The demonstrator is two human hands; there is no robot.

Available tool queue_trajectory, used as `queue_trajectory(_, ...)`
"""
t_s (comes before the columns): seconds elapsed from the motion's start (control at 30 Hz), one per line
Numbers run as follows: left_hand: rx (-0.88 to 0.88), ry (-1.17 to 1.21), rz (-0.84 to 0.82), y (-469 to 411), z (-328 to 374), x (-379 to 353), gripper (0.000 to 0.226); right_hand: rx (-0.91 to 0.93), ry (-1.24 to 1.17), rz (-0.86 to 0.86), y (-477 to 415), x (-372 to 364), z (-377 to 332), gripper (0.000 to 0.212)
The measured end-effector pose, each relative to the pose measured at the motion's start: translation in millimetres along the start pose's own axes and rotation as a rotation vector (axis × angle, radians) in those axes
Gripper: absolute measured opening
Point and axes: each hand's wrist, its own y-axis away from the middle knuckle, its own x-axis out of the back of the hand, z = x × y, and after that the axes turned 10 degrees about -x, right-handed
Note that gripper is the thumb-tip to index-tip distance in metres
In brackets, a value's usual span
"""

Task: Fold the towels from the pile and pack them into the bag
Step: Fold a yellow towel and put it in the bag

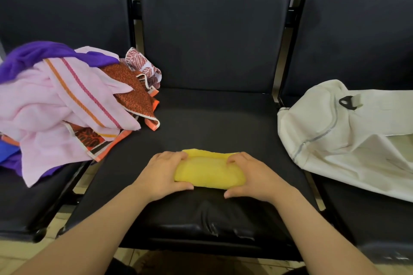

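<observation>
A small yellow towel (209, 171) lies folded into a narrow bundle on the middle black seat (212, 114). My left hand (162, 174) grips its left end and my right hand (252, 176) grips its right end, fingers curled over the top and thumbs along the near edge. A pile of unfolded towels (67, 105) in pink, purple, blue and orange print covers the left seat. A cream cloth bag (335, 131) lies slumped on the right seat, its opening toward the lower right, partly cut off by the frame edge.
Three black padded seats stand in a row, with metal gaps between them. A black loop (347, 102) sits on top of the bag. Pale tiled floor (62, 221) shows under the seats. An orange-edged towel corner hangs over the left gap.
</observation>
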Motion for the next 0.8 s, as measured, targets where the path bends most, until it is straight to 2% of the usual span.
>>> queue_trajectory(0.1,0.119,0.268,0.112,1,-3,2,0.069,-0.016,-0.135,0.02,3,2,0,0.039)
queue_trajectory(0.17,0.222,0.398,0.151,-2,-3,3,0.06,-0.077,-0.363,0.019,1,-1,-1,0.018)
queue_trajectory(0.23,0.342,0.475,0.187,-9,2,3,0.066,-0.153,-0.473,0.042,-4,-2,-2,0.025)
queue_trajectory(0.3,0.504,0.441,0.173,-19,8,2,0.073,-0.264,-0.492,0.065,-12,-4,-4,0.035)
queue_trajectory(0.37,0.63,0.302,0.129,-29,14,2,0.077,-0.372,-0.427,0.102,-20,-6,-8,0.033)
queue_trajectory(0.4,0.673,0.245,0.126,-33,17,2,0.078,-0.388,-0.312,0.142,-23,-8,-10,0.031)
queue_trajectory(0.47,0.698,0.161,0.163,-38,23,-1,0.073,-0.292,-0.033,0.29,-29,-11,-13,0.022)
queue_trajectory(0.5,0.672,0.079,0.2,-38,24,-4,0.068,-0.197,0.062,0.351,-31,-13,-15,0.019)
queue_trajectory(0.57,0.508,-0.132,0.343,-41,24,-7,0.051,-0.051,0.133,0.316,-32,-15,-19,0.027)
queue_trajectory(0.67,0.009,-0.374,0.524,-42,22,-9,0.028,-0.055,-0.023,0.126,-27,-13,-12,0.036)
queue_trajectory(0.73,-0.24,-0.426,0.47,-38,25,-13,0.033,-0.064,-0.08,0.03,-24,-11,-8,0.049)
queue_trajectory(0.8,-0.271,-0.38,0.411,-32,31,-17,0.036,-0.116,-0.155,-0.034,-23,-8,-9,0.052)
